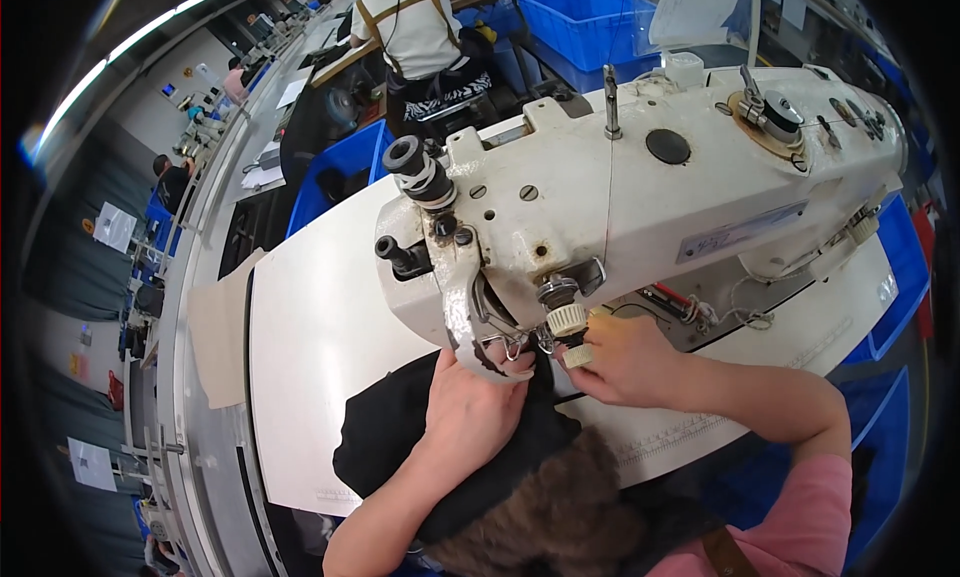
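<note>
A white industrial sewing machine (pixel 590 207) stands before me, its head over a piece of black fabric (pixel 385 427). Brown fur (pixel 560 507) adjoins the fabric and hangs toward my lap. My left hand (pixel 470 412) is closed on the fabric just left of the needle area, its fingertips partly covered by the curved white lever. On the other side of the presser foot, my right hand (pixel 630 362) has its fingers curled together beside the cream tension knobs (pixel 567 320). The machine hides the needle tip, and what the right fingertips hold cannot be made out.
The pale machine table (pixel 310 307) has a printed ruler along its front edge. Beige cloth (pixel 220 327) lies past its left edge. Blue bins (pixel 570 22) stand behind and at the right. A seated person (pixel 415 27) in a white top is ahead.
</note>
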### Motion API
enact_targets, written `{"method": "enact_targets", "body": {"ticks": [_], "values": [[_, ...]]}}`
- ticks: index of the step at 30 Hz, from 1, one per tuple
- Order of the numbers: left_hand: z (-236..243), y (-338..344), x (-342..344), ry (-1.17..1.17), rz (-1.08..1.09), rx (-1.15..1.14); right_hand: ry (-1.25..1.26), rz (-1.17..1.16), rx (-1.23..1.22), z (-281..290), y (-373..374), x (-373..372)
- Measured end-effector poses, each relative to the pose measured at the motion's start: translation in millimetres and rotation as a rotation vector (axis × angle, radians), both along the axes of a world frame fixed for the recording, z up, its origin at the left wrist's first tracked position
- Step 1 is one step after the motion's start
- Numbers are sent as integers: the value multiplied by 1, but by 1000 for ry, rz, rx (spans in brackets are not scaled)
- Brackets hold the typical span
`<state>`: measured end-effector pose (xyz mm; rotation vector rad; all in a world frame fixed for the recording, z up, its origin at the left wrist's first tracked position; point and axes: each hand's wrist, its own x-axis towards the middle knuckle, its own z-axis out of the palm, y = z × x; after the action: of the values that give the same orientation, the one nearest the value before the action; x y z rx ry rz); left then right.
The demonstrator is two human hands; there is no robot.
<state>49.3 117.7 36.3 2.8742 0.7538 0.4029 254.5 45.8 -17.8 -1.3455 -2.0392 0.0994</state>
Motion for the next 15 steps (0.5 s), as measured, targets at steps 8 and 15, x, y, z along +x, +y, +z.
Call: {"method": "enact_targets", "body": {"ticks": [8, 15], "values": [[-2, 1, 1, -3, 62, 9, -202, -15, 69, 2, -9, -3], [-3, 2, 0, 0, 17, 49, -376, -8, 68, 7, -10, -1]]}}
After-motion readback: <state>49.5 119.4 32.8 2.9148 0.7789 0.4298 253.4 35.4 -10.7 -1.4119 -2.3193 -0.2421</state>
